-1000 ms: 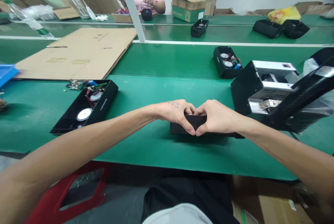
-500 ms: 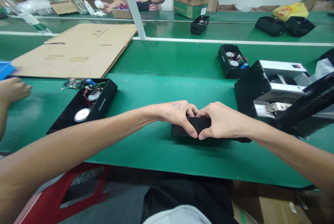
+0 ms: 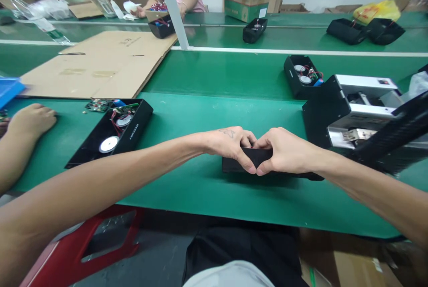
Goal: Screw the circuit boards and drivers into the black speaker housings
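Observation:
Both my hands meet at a long black speaker housing that rests on the green table close to me. My left hand pinches its near wall, thumb outside and fingers over the top edge. Right beside it, my right hand grips the same wall in the same way, and the two thumb tips touch. The inside of the housing is hidden behind my hands. To the left lies another black housing, with white round speakers, red wires and a circuit board in it.
A silver and black machine stands at my right, behind it an open housing. A flat cardboard sheet covers the left back. At far left is a co-worker's hand near a blue tray; another person sits opposite.
My hands keep their grip on the housing, nearly still. The co-worker's hand at left has come further into view. Across the table, a black housing now shows lower, beside the cardboard sheet.

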A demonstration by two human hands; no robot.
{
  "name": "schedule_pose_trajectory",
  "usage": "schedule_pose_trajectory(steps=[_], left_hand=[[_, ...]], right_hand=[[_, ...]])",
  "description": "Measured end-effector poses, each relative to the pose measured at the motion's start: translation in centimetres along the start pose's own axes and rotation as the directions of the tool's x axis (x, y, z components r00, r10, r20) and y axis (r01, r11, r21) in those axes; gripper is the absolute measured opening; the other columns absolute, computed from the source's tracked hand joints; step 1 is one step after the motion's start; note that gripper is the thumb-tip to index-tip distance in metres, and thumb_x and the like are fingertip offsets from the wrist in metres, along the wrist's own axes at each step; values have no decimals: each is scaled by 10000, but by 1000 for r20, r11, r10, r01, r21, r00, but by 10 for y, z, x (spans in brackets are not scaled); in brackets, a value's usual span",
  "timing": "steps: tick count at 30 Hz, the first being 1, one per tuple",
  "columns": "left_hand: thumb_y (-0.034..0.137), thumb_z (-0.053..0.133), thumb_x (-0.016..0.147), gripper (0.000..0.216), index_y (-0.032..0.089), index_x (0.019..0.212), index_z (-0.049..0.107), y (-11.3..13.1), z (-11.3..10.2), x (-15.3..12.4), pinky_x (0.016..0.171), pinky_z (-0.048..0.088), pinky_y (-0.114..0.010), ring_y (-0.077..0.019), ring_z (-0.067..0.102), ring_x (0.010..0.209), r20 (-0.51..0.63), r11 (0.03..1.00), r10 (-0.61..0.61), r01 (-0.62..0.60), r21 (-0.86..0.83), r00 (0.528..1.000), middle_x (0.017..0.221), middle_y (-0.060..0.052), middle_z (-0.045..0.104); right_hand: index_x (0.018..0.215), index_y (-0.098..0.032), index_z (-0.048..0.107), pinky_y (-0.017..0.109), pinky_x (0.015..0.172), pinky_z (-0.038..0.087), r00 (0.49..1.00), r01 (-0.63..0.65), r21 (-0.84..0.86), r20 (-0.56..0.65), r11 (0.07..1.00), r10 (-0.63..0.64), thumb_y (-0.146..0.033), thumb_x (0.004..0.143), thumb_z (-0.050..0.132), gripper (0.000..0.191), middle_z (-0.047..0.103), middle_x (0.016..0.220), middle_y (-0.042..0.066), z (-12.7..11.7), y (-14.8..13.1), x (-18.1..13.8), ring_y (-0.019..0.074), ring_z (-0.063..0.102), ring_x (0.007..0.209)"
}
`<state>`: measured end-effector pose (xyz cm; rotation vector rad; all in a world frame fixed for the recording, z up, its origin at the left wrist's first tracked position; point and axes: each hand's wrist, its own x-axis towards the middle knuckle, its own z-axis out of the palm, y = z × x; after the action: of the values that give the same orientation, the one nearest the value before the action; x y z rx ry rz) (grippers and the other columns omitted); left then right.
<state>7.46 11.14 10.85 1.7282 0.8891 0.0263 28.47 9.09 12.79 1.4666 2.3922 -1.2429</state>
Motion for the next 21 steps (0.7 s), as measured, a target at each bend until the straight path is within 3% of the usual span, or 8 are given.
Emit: schedule_pose_trajectory(steps=[6,10,15,21], left_hand=[[416,965,679,221,234,727,848,-2,3,-3,729,468,-274,-157,656,944,0,998,35,-34,44,999,1246,25,694],[478,963,695,265,242,747,854,-3,3,-3,713,468,-275,-143,657,923,10,996,33,-33,78,999,1233,38,692],[480,956,697,264,241,729,849,-2,2,-3,720,460,-279,-151,650,935,11,993,45,-46,111,999,1228,24,692],[487,958,693,271,249,787,871,-2,2,-4,698,450,-293,-163,660,945,2,996,25,-25,86,1000,1219,22,690]], right_hand=[[651,-228,726,323,531,278,997,33,-74,-71,997,-38,-335,690,830,154,480,556,-58,9,-1,-7,137,394,558],[778,-241,785,324,557,310,992,83,-165,-76,983,-97,-377,736,817,145,593,599,-38,12,1,-8,158,465,581],[944,-244,826,328,595,335,989,44,-283,-124,958,-82,-496,728,860,334,736,740,22,16,0,-10,200,580,645],[813,-231,787,337,575,285,989,58,-233,-119,971,-87,-506,726,865,299,648,649,-6,14,1,-6,167,506,596]])
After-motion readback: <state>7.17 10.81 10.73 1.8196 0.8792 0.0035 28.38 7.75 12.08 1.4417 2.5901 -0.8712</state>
